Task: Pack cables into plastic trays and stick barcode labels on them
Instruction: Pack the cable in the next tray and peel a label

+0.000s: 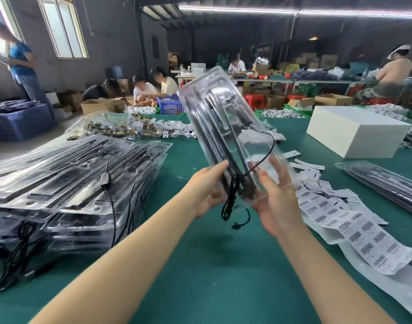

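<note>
I hold a long clear plastic tray (223, 118) tilted up above the green table (212, 265), its far end pointing away from me. Dark strips lie inside it. My left hand (207, 192) grips its near left edge, thumb on top. My right hand (275, 195) supports the near right end, fingers spread along the tray's side. A black cable (230, 197) loops out of the tray's near end and dangles between my hands, its plug hanging free. A strip of barcode labels (354, 232) lies on the table to the right.
A pile of filled clear trays (71, 174) with trailing black cables fills the left of the table. More trays lie at the far left (121, 127) and right edge (384, 183). A white box (354, 134) stands at the back right. Several people work beyond.
</note>
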Available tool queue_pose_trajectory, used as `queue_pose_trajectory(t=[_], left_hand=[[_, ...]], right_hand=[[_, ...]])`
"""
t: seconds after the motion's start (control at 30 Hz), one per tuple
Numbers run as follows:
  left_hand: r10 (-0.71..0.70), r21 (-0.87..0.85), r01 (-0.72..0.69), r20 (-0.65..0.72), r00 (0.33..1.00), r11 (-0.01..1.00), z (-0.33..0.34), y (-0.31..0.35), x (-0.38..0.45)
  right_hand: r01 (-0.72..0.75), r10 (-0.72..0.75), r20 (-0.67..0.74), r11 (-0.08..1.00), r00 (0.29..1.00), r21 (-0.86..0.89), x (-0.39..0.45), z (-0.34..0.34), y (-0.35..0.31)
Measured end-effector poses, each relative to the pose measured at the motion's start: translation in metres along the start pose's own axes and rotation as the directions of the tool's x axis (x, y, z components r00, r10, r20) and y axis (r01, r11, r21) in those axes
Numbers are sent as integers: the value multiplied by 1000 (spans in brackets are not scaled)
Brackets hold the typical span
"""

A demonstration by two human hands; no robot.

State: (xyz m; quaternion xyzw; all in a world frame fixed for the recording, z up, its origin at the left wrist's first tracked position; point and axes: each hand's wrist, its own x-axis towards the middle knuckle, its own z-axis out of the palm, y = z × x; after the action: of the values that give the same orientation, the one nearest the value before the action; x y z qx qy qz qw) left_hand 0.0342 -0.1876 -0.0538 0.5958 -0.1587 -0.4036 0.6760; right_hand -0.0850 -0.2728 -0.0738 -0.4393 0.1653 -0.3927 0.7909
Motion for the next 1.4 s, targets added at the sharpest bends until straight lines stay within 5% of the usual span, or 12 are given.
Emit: queue_pose_trajectory(t=[0.1,0.23,0.37,0.5,0.7,0.87,0.97,1.03,1.1,1.17,1.3,1.4], left_hand=[[193,-172,-186,26,981,968,4,-13,8],[343,-27,-349,-114,932,937,0,-18,15],[303,88,-290,-225,926,953,-13,-17,21],[209,162,-172,-248,946,972,-35,-18,29],[128,132,-94,-275,953,987,-36,-28,35],[181,206,-121,-302,936,971,-36,-25,38],[228,270,-142,-323,918,952,-39,-20,39],[257,304,-154,-337,905,940,-43,-18,39],[280,360,-156,-323,904,920,-52,-20,36],[239,406,-109,-284,929,907,-64,-23,31],[-73,236,125,-219,973,964,-78,-29,24],[-177,246,237,-240,954,940,-80,-36,20]], right_hand=[[-189,178,74,962,981,195,-8,6,7],[-498,482,124,829,867,255,-23,3,17],[-669,699,175,715,694,-202,-46,-13,26],[-339,554,239,738,797,-583,-46,-36,8],[-310,593,146,596,792,-740,-50,-19,19],[-172,427,117,580,897,-796,-50,3,38],[12,304,173,469,937,-883,-51,10,47],[96,242,276,567,930,-818,-50,15,44],[10,215,276,773,937,-635,-40,12,27],[-122,233,176,868,956,-482,-22,-3,6],[-354,289,-208,820,934,-450,21,-56,-17],[-406,241,-355,745,903,-528,38,-88,-15]])
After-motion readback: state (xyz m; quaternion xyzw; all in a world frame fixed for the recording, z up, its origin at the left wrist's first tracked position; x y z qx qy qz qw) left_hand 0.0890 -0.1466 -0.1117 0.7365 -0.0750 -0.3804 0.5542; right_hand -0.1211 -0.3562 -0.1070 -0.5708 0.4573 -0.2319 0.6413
